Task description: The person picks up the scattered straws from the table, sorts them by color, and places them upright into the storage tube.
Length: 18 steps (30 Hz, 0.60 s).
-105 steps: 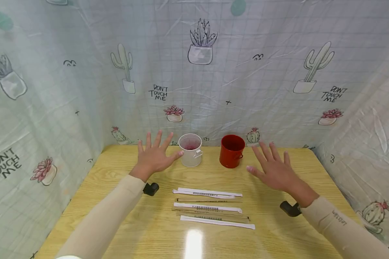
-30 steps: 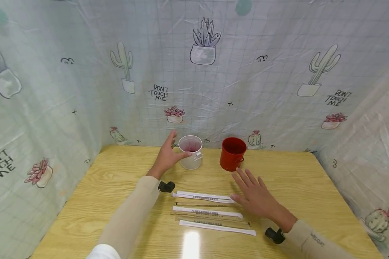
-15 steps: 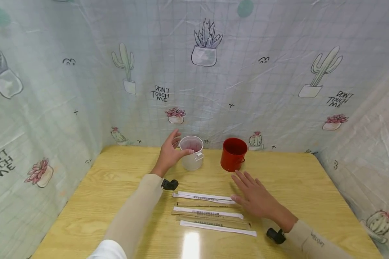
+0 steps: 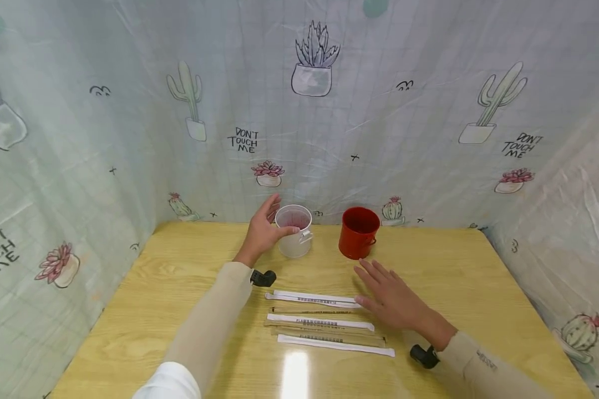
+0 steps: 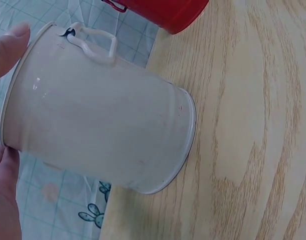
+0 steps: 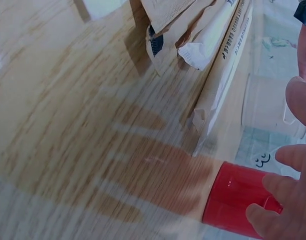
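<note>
In the head view, a small white metal bucket (image 4: 294, 244) stands upright at the back of the wooden table, its inside tinted pink. My left hand (image 4: 263, 235) holds it at the rim from the left, thumb at the front and fingers behind. The left wrist view shows the bucket (image 5: 103, 110) close up, with its base on the table. A red bucket (image 4: 358, 235) stands to its right. My right hand (image 4: 391, 299) hovers, fingers extended, over the right ends of several paper-wrapped straws (image 4: 321, 320), holding nothing. These straws are white and brown, laid in a roughly parallel stack of rows.
A cactus-printed curtain (image 4: 309, 127) closes off the back and both sides of the wooden table (image 4: 155, 310). Black wrist cameras (image 4: 265, 278) sit under both wrists. A bright light reflection lies near the front.
My left hand has gone from spread beside the white bucket to around its rim. My right hand has come left and nearer, toward the straws. Both buckets and the straws stay in place.
</note>
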Each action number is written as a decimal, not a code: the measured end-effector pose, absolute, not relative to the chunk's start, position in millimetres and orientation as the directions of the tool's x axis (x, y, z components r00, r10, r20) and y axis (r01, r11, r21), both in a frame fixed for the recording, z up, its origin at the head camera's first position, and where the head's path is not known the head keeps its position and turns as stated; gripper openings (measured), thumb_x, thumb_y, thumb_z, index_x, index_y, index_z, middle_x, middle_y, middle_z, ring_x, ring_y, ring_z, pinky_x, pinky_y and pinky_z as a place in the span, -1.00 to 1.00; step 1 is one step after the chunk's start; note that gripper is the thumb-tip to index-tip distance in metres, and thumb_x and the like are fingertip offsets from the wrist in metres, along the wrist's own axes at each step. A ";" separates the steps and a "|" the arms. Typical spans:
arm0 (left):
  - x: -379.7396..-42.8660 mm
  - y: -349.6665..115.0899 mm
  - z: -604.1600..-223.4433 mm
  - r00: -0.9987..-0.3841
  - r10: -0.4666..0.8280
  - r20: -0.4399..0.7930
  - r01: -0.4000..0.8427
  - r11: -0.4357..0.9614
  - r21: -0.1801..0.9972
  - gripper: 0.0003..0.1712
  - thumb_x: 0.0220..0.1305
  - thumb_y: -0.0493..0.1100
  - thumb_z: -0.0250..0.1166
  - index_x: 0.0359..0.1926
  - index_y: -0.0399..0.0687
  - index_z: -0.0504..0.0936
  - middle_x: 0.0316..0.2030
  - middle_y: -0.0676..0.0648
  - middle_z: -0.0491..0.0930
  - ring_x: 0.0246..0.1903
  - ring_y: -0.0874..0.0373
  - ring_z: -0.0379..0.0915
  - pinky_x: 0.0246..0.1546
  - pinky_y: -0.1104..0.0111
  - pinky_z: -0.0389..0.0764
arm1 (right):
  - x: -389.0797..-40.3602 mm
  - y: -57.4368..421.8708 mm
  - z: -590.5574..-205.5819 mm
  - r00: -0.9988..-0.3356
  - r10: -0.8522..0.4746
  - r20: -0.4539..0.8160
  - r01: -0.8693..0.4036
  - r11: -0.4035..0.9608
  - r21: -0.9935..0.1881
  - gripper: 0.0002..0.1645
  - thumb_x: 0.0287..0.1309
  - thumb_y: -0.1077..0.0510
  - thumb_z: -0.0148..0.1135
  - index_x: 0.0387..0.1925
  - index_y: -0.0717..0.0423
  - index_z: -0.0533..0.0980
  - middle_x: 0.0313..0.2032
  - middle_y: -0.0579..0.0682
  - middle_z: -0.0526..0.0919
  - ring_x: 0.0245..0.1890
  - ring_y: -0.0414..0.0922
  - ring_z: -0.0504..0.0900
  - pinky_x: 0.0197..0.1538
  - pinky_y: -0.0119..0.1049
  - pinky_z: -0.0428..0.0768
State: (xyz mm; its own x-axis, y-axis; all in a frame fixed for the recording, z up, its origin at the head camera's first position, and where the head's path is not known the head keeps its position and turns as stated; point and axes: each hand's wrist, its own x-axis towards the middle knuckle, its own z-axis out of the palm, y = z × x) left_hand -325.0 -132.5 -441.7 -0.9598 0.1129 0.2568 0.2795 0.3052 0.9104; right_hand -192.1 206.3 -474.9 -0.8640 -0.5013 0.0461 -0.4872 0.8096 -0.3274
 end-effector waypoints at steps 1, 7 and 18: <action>-325.5 -132.8 -440.5 -0.960 0.112 0.258 0.280 0.309 0.909 0.21 0.02 -0.16 0.68 0.62 -0.02 0.19 0.55 -0.13 0.32 0.55 -0.05 0.24 0.59 0.14 0.27 | -193.7 206.0 -475.1 -0.863 -0.503 0.050 -0.490 0.808 -0.328 -0.14 0.50 -0.26 0.09 0.61 0.06 0.18 0.64 0.13 0.14 0.62 0.32 0.10 0.48 0.49 0.19; -326.6 -133.9 -441.0 -0.961 0.124 0.247 0.274 0.317 0.908 0.20 0.02 -0.18 0.68 0.61 -0.04 0.19 0.54 -0.13 0.34 0.57 -0.04 0.22 0.60 0.14 0.25 | -196.9 205.6 -478.4 -0.855 -0.517 0.028 -0.490 0.790 -0.368 -0.15 0.51 -0.26 0.08 0.60 0.07 0.21 0.63 0.15 0.15 0.62 0.32 0.09 0.53 0.42 0.19; -326.8 -130.7 -444.8 -0.963 0.134 0.236 0.267 0.317 0.910 0.17 0.06 -0.14 0.66 0.61 -0.02 0.20 0.53 -0.09 0.36 0.57 0.03 0.21 0.61 0.18 0.23 | -198.5 208.2 -485.5 -0.840 -0.539 0.056 -0.522 0.777 -0.351 -0.20 0.49 -0.21 0.13 0.56 0.10 0.28 0.59 0.21 0.25 0.58 0.29 0.23 0.52 0.29 0.31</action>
